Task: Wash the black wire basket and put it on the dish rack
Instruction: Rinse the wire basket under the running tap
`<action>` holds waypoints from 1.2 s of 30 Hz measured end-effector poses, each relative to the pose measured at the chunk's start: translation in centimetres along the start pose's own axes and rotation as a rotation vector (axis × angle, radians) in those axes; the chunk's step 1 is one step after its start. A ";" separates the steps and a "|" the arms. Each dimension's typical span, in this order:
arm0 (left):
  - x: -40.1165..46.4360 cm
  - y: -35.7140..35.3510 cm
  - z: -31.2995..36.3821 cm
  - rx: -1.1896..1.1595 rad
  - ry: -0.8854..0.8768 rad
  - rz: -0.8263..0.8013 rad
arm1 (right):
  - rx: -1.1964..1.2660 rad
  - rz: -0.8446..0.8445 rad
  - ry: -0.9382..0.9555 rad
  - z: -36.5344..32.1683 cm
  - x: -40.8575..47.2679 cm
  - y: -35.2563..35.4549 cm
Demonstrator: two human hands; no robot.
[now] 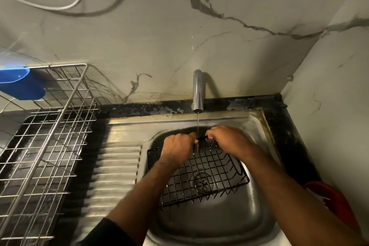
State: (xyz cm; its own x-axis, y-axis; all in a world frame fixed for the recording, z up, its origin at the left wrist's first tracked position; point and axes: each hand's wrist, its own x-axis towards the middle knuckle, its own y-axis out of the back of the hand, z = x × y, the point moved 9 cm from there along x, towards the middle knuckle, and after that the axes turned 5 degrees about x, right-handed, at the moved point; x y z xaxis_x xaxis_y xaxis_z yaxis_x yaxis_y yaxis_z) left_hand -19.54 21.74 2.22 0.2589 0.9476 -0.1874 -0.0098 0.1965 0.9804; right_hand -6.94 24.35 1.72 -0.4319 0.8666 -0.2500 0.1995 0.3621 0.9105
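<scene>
The black wire basket [207, 173] lies tilted in the steel sink [229, 221], above the drain. My left hand [176, 149] and my right hand [227, 140] both grip its far rim, fingers curled round the wire. A thin stream of water falls from the tap [198, 90] onto the rim between my hands. The metal dish rack [46, 146] stands on the counter to the left of the sink.
A blue plastic item [22, 84] sits at the rack's upper left. A ribbed draining board [115, 166] lies between rack and sink. A red object [335, 201] shows at the right edge. Marble wall closes the back and right.
</scene>
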 end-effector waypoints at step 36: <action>-1.3 0.0 -3.6 -0.171 0.161 0.067 | 0.268 0.139 0.163 -3.4 2.9 0.9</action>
State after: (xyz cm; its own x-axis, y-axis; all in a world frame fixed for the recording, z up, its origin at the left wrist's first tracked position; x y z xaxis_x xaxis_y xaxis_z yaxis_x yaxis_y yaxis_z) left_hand -23.32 21.41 2.28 0.0948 0.9852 -0.1431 -0.1890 0.1589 0.9690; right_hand -11.06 26.05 2.92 -0.5154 0.8552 -0.0540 0.4810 0.3409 0.8077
